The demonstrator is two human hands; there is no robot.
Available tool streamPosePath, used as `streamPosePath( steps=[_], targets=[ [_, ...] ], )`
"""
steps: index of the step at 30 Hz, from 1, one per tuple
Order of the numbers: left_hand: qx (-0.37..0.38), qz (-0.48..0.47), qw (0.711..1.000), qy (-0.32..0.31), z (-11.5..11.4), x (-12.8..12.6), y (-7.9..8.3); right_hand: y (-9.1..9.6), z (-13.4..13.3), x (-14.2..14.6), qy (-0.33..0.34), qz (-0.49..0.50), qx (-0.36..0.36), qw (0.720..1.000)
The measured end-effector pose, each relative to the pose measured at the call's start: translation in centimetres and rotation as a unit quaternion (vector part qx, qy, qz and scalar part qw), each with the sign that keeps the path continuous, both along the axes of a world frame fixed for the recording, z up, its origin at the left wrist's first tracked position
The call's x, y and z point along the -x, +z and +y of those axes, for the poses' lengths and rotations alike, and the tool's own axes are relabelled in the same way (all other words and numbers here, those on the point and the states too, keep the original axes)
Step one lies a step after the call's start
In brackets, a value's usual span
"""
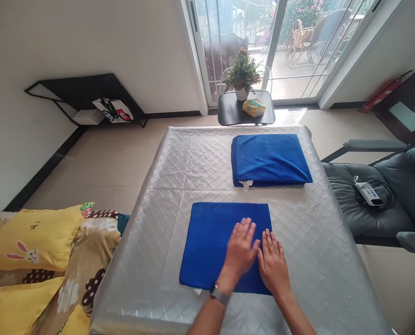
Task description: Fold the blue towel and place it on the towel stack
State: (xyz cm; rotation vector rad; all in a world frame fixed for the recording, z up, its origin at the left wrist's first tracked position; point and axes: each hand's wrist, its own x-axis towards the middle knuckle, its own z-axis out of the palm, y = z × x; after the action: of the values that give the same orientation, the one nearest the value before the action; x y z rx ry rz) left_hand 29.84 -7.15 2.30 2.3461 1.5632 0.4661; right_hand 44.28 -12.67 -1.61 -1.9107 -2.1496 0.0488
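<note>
A blue towel (pixel 210 242) lies flat as a rectangle near the front of the table, with a small white tag at its lower edge. My left hand (pixel 240 249), with a watch on the wrist, is stretched out over the towel's right half, fingers straight. Along the towel's right edge lies my right hand (pixel 273 261), palm down, fingers extended and partly past the edge. Neither hand grips anything. Farther back sits a thicker folded stack of blue cloth (pixel 270 160), with white tags at its front edge.
A silver quilted cover (pixel 165 223) drapes the table. Behind it, a black folding chair (pixel 228 109) bears a potted plant (pixel 242 77) and a yellow tissue pack (pixel 254 108). To the right stands a grey armchair (pixel 340 179) holding a power strip (pixel 368 193); yellow pillows (pixel 36 237) lie left.
</note>
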Motion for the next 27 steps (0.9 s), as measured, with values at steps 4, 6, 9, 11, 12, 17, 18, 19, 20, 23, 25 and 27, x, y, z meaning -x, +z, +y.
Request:
streamPosePath(
  steps=[4, 6, 9, 11, 12, 17, 18, 19, 20, 23, 25, 27],
  targets=[
    [0.025, -0.01, 0.999, -0.034, -2.0, -4.4, -0.7, -0.7, -0.6, 0.0, 0.025, -0.007, 0.002, 1.0],
    [0.026, 0.01, 1.0, -0.004, -2.1, -2.9, -1.1, -0.6, -0.4, 0.1, 0.014, -0.005, 0.004, 1.0],
    [0.015, 0.057, 0.998, 0.035, -2.4, 2.4, -1.6, -0.3, -0.1, 0.2, -0.004, 0.001, 0.007, 1.0],
    [0.005, 0.091, 0.994, 0.054, -3.0, 7.0, -1.8, -0.3, -0.1, 0.2, -0.009, 0.005, 0.01, 1.0],
    [-0.002, 0.105, 0.993, 0.059, -3.5, 9.2, -1.9, -0.3, -0.1, 0.2, -0.01, 0.007, 0.011, 1.0],
    [-0.027, 0.128, 0.988, 0.077, -6.5, 18.1, -2.1, -0.5, -0.2, 0.4, -0.012, 0.016, -0.006, 1.0],
    [-0.027, 0.122, 0.989, 0.083, -7.1, 19.3, -2.1, -0.3, -0.3, 0.5, -0.019, 0.017, -0.016, 1.0],
    [-0.026, 0.114, 0.989, 0.092, -7.9, 20.4, -2.0, 0.0, -0.7, 0.6, -0.029, 0.02, -0.026, 0.999],
    [-0.024, 0.103, 0.989, 0.107, -8.7, 21.3, -2.0, 0.4, -1.2, 0.5, -0.041, 0.023, -0.032, 0.998],
    [-0.012, 0.064, 0.98, 0.19, -11.4, 23.3, -2.6, 1.2, -4.0, -0.2, -0.098, 0.047, -0.015, 0.994],
    [-0.002, 0.038, 0.968, 0.248, -12.8, 24.0, -3.4, 1.3, -6.6, -1.2, -0.144, 0.083, 0.026, 0.986],
    [0.012, 0.009, 0.961, 0.275, -13.8, 24.2, -4.2, 1.1, -9.1, -2.4, -0.191, 0.138, 0.083, 0.968]
  ],
)
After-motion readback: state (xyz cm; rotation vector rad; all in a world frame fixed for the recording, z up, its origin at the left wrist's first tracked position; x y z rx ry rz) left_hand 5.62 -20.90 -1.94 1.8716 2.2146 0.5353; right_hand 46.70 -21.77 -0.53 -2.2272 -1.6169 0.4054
